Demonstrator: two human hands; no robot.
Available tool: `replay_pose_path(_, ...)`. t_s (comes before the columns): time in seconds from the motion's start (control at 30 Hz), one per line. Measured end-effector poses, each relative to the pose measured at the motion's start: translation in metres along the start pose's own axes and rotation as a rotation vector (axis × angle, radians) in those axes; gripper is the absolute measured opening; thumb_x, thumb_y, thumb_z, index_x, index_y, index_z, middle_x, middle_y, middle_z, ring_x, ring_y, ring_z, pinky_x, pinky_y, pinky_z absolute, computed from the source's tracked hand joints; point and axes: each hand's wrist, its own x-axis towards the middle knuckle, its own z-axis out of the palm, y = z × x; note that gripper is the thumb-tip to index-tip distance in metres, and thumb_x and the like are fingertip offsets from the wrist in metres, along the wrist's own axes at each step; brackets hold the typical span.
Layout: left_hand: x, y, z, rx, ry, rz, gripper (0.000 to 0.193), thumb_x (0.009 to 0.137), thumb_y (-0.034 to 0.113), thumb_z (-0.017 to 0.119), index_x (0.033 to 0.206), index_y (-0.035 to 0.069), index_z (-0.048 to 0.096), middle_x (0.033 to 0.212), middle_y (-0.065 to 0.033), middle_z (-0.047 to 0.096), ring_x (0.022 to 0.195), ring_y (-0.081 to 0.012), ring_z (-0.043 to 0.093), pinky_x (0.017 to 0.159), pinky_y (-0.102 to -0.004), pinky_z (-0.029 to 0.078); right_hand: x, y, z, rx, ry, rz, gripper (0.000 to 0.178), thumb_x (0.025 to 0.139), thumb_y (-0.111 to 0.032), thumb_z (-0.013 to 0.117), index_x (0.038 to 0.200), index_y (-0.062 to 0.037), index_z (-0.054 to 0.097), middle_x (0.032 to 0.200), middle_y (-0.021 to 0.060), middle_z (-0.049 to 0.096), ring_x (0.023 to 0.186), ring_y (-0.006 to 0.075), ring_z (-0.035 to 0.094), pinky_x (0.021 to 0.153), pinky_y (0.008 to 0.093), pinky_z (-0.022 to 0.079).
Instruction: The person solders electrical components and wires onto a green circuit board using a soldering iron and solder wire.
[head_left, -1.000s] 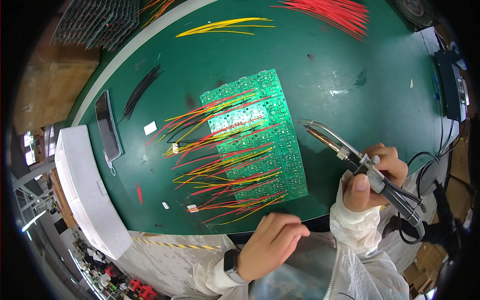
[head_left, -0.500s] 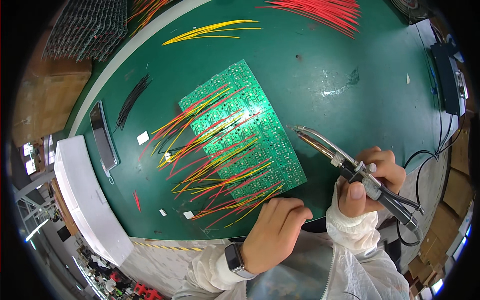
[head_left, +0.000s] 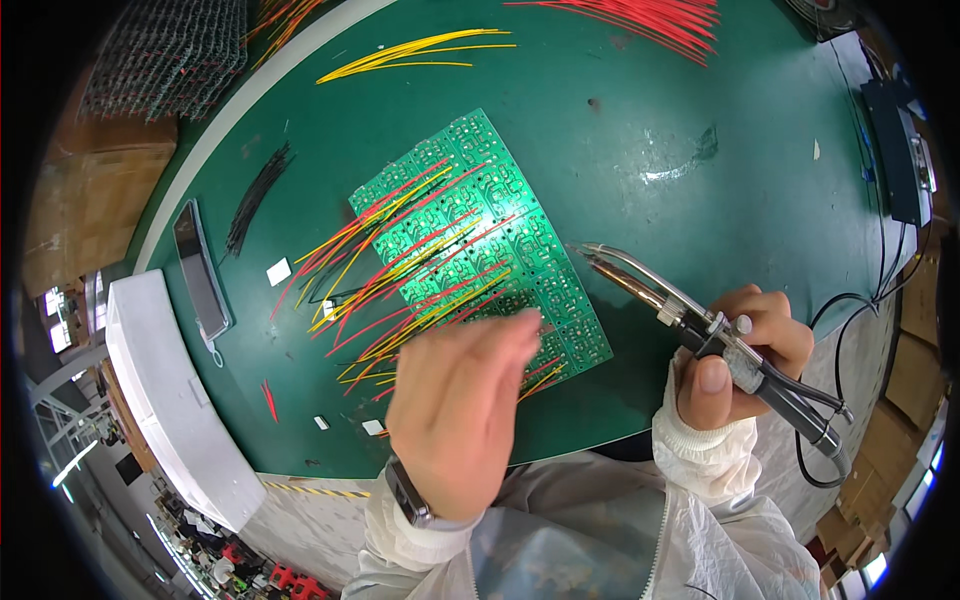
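Both right hand and left hand show in my remote view: the first grips a soldering iron beside a green circuit panel; the second, grasp unclear to me, covers wires there; yellow strands lie beyond.

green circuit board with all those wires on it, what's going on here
A person's right hand grips a soldering iron, its tip just off the right edge of the green circuit board in view. The left hand, slightly blurred, is over the near part of the board; whether it touches any wires is hidden. Red, yellow and black wires lie across the board, sticking out past its left edge. A yellow bundle lies farther back.
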Motion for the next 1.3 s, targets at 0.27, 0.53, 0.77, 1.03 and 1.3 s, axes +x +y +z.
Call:
replay_pose_path(0.27,0.014,-0.015,0.023,0.150,0.210,-0.013,0.023,0.065,0.001,0.072,0.084,0.009,0.063,0.092,-0.0007,0.054,0.074,-0.0174,0.049,0.068,-0.0321,0.034,0.000,0.000,0.001,-0.004,-0.009,0.012,0.041,0.072,-0.023,0.070,0.092,-0.0055,0.039,0.073,0.0086,0.046,0.052,0.0149,0.045,0.049,0.0269,0.038)
replay_pose_path(0.53,0.019,-0.013,0.021,0.177,0.165,-0.084,0.021,0.062,0.004,0.073,0.079,0.011,0.064,0.092,0.0003,0.051,0.073,-0.0159,0.047,0.068,-0.0324,0.032,0.001,-0.003,0.002,-0.006,-0.028,0.043,0.041,0.071,-0.024,0.070,0.090,-0.0058,0.039,0.072,0.0089,0.046,0.050,0.0144,0.045,0.046,0.0261,0.038)
replay_pose_path(0.77,0.022,-0.016,0.018,0.084,0.100,-0.155,0.019,0.062,0.005,0.073,0.077,0.013,0.065,0.093,0.0010,0.049,0.076,-0.0172,0.045,0.071,-0.0336,0.032,-0.001,0.001,0.002,-0.022,-0.018,0.020,0.042,0.069,-0.024,0.071,0.090,-0.0050,0.040,0.071,0.0084,0.045,0.049,0.0140,0.045,0.045,0.0255,0.037)
replay_pose_path(1.03,0.026,-0.011,0.012,0.241,0.097,-0.103,0.012,0.064,0.006,0.072,0.074,0.009,0.066,0.091,-0.0021,0.049,0.081,-0.0185,0.043,0.072,-0.0308,0.035,-0.001,0.001,0.002,0.000,-0.032,0.025,0.042,0.068,-0.023,0.070,0.090,-0.0042,0.040,0.071,0.0082,0.045,0.049,0.0139,0.044,0.047,0.0258,0.036)
replay_pose_path(1.3,0.025,-0.014,0.015,0.147,0.108,-0.159,0.012,0.064,0.007,0.073,0.075,0.009,0.066,0.090,-0.0023,0.048,0.080,-0.0182,0.044,0.073,-0.0311,0.035,0.001,0.000,0.001,-0.013,-0.031,0.012,0.041,0.067,-0.022,0.070,0.089,-0.0035,0.040,0.071,0.0082,0.045,0.048,0.0138,0.043,0.046,0.0260,0.036)
